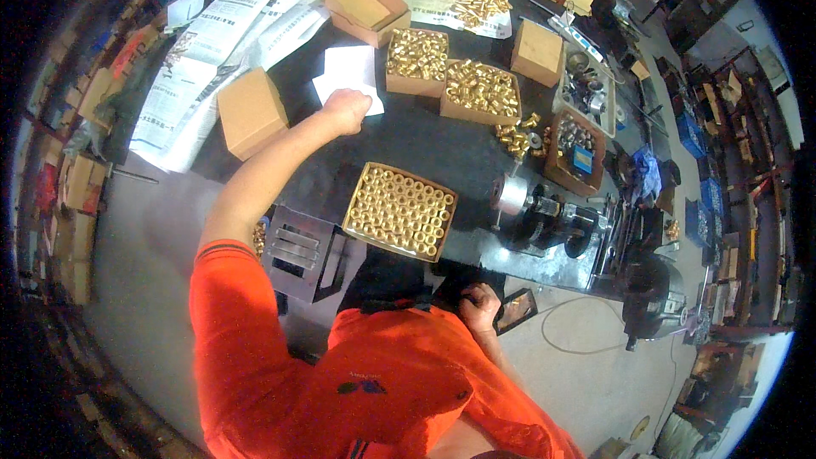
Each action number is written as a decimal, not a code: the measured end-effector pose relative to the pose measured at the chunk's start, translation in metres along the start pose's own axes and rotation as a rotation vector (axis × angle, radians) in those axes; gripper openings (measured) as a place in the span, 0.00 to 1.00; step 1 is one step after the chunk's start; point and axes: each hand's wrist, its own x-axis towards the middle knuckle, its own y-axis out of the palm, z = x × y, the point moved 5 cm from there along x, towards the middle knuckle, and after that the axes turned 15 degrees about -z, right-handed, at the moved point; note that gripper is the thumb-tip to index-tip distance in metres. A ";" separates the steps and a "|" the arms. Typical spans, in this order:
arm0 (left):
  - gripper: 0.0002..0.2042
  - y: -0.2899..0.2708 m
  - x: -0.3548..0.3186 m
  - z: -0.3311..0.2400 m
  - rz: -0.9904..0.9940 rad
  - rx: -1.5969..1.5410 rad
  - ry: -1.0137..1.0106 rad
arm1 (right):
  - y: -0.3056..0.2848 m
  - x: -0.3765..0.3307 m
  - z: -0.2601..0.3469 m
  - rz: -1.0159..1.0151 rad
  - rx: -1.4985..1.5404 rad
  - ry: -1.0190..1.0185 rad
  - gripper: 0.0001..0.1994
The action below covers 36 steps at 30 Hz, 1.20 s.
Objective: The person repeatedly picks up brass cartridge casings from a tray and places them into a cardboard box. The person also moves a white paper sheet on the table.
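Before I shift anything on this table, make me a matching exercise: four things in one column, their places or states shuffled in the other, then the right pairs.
Things
1. left hand
2. right hand
3. brass parts in the box at the table's near edge
4. blue packet

Places or states
A. set out in rows
B. in a cardboard box with grey metal parts
C. at the lower edge of the white paper
D. off the tabletop, close to the body

Right pairs: 1-C, 2-D, 3-A, 4-B
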 end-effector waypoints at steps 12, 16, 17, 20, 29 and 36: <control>0.20 -0.037 -0.012 0.036 -0.381 0.059 -0.330 | -0.001 -0.001 -0.002 0.012 -0.018 -0.029 0.07; 0.21 -0.088 -0.040 0.064 -0.695 -0.248 -0.628 | -0.004 0.000 0.006 0.028 0.015 0.003 0.09; 0.22 -0.102 -0.052 0.068 -0.742 -0.337 -0.655 | -0.006 0.001 0.008 0.039 0.033 0.015 0.09; 0.23 -0.128 -0.084 0.072 -0.885 -0.763 -0.632 | -0.014 0.007 0.025 0.118 0.125 0.052 0.10; 0.22 -0.181 -0.169 -0.013 -0.846 -1.578 -0.646 | -0.055 0.093 0.170 0.172 0.589 -0.171 0.20; 0.16 -0.151 -0.186 -0.049 -0.598 -1.590 -0.647 | -0.036 0.099 0.209 0.405 1.093 -0.075 0.29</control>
